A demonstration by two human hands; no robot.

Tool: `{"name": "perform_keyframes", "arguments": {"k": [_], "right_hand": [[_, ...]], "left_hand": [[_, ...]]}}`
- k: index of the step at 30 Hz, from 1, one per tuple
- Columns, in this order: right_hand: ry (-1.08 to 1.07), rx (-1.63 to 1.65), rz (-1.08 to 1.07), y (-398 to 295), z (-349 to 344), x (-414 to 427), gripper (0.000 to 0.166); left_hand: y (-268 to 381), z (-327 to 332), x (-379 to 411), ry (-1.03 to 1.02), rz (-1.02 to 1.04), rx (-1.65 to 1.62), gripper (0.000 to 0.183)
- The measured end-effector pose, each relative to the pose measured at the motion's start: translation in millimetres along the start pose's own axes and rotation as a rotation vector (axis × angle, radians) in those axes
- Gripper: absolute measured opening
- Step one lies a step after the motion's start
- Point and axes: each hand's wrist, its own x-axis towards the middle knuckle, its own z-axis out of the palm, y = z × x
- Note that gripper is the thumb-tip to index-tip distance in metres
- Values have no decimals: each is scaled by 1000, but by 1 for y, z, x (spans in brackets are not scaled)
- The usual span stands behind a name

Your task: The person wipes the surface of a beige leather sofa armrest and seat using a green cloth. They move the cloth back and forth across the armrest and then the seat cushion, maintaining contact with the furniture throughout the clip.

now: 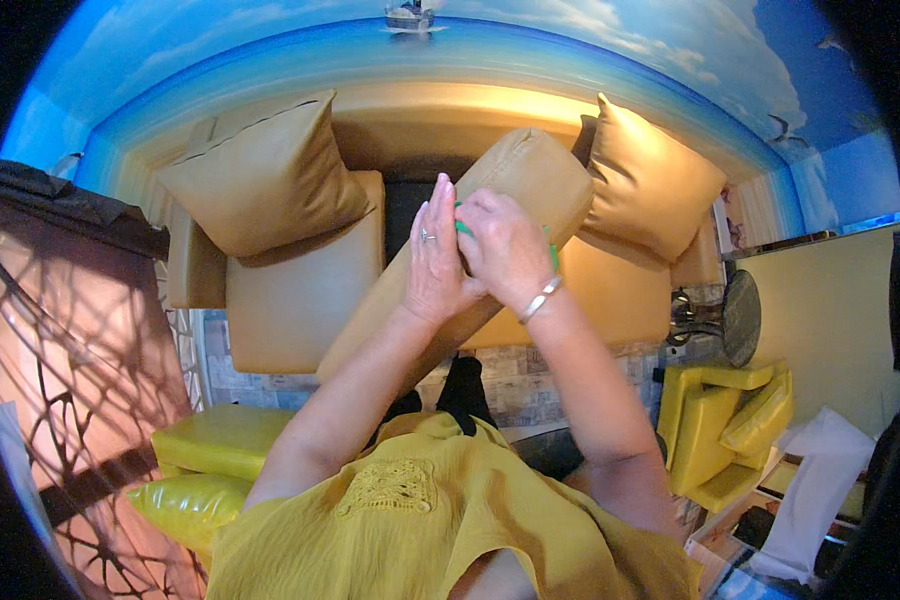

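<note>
A tan leather-like seat cushion (pixel 529 169) stands tilted in front of me, across a miniature tan sofa. My left hand (pixel 439 259) lies flat along it, fingers together and pointing away, a ring on one finger. Right beside it, my right hand (pixel 499 244) has bent fingers closed around a green thing (pixel 463 227), mostly hidden in the fist. More green shows near the right wrist, above a metal bracelet (pixel 541 300). The two hands touch at their heels. What the green thing is, I cannot tell.
Tan pillows lean at the left (pixel 270 180) and right (pixel 649 180) of the sofa. A yellow-green seat (pixel 221 442) is at lower left, a yellow-green armchair (pixel 709 435) at right. Beside the sofa's right end is a round dark table (pixel 741 319). White cloth (pixel 817 487) hangs at lower right.
</note>
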Motion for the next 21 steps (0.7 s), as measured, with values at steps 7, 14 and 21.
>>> {"name": "perform_keyframes", "arguments": {"k": [7,14,21], "right_hand": [[372,-113,120,24,-18,-6,20],[344,61,76,5,-8,-21,20],[565,48,129,57,-18,9,19]], "left_hand": [[-12,-14,9,-70,44,134,89],[-22,-28,9,-71,130,142,74],[-27,-35,13,-132,142,102,59]]}}
